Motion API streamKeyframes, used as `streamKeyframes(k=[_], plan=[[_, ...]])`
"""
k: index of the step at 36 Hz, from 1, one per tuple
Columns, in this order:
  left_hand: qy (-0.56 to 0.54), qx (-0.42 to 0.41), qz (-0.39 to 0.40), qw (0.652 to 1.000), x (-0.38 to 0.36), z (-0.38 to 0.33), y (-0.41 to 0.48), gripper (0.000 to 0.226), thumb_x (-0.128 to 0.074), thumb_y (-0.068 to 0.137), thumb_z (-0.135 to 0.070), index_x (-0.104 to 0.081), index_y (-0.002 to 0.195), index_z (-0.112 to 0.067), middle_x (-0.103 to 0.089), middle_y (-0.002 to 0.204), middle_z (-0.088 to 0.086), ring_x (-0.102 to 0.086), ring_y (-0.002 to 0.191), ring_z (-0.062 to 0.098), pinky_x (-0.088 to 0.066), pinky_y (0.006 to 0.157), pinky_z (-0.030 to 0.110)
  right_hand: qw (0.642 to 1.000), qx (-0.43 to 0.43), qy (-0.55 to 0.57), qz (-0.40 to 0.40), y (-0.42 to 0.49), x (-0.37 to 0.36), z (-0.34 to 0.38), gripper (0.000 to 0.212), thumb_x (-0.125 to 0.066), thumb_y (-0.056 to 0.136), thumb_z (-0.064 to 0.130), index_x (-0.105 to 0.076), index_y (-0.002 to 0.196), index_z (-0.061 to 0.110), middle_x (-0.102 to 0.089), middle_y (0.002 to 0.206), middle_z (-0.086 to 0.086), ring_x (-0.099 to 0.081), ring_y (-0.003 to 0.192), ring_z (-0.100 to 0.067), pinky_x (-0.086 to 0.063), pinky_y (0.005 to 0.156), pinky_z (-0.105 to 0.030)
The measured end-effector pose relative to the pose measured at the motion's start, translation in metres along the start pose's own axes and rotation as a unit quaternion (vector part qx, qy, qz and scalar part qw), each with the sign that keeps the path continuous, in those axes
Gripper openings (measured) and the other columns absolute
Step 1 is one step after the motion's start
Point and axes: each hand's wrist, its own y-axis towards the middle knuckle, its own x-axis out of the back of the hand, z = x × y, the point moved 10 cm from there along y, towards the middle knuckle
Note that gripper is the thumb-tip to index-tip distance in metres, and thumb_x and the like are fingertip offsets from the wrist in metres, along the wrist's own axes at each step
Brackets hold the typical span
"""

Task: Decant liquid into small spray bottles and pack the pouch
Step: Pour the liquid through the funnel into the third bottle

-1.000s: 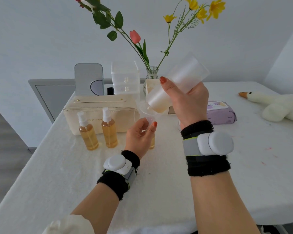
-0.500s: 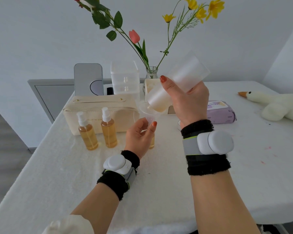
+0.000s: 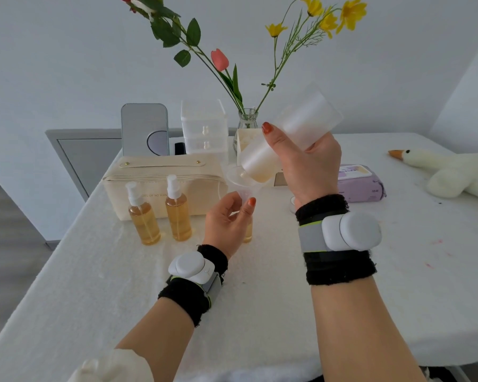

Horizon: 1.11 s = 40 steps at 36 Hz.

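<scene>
Liquid goes from a frosted bottle [image 3: 290, 133] into a clear funnel [image 3: 242, 183] over the white tabletop [image 3: 260, 312].
The right hand [image 3: 309, 166] grips the frosted bottle, tilted mouth-down at the funnel's rim, amber liquid pooled at its neck. The left hand [image 3: 226, 221] curls thumb and fingers round the funnel's stem, above a small bottle [image 3: 248, 231] mostly hidden behind it. Two filled spray bottles [image 3: 144, 216] [image 3: 178, 212] stand upright just before the cream pouch [image 3: 163, 172].

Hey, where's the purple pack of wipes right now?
Head view: the purple wipes pack lies on the table, right of centre, just beyond the right hand, with the plush goose further right.
</scene>
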Motion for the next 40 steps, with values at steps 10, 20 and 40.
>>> streamKeyframes(k=[10,20,40], plan=[[-0.007,0.007,-0.007,1.0,0.0016,0.0017,-0.0005,0.04,-0.064,0.096,-0.025,-0.062,0.098,0.015,-0.068,0.091,0.029,-0.072,0.087,0.03,-0.056,0.082,0.058,1.0,0.003,0.008,0.001,0.0011,0.0008,-0.0008,0.049,-0.091,0.068,0.04,-0.07,0.105,0.015,-0.077,0.091,0.009,-0.073,0.085,-0.006,-0.061,0.072,-0.029],[-0.01,0.003,-0.012,1.0,0.0019,0.002,-0.0014,0.052,-0.062,0.092,-0.034,-0.059,0.1,0.016,-0.07,0.088,0.026,-0.075,0.089,0.018,-0.057,0.082,0.057,1.0,-0.002,0.011,0.003,0.0007,0.0001,-0.0017,0.052,-0.091,0.068,0.041,-0.07,0.106,0.013,-0.077,0.092,0.005,-0.074,0.086,-0.009,-0.063,0.074,-0.034],[-0.002,-0.005,-0.016,1.0,0.0032,0.0037,-0.0001,0.05,-0.062,0.092,-0.036,-0.062,0.1,0.013,-0.072,0.091,0.023,-0.075,0.09,0.017,-0.058,0.081,0.056,1.0,-0.004,-0.001,0.0,-0.0008,-0.0002,-0.0004,0.056,-0.092,0.067,0.04,-0.067,0.109,0.012,-0.076,0.096,0.004,-0.073,0.088,-0.008,-0.063,0.078,-0.037]])
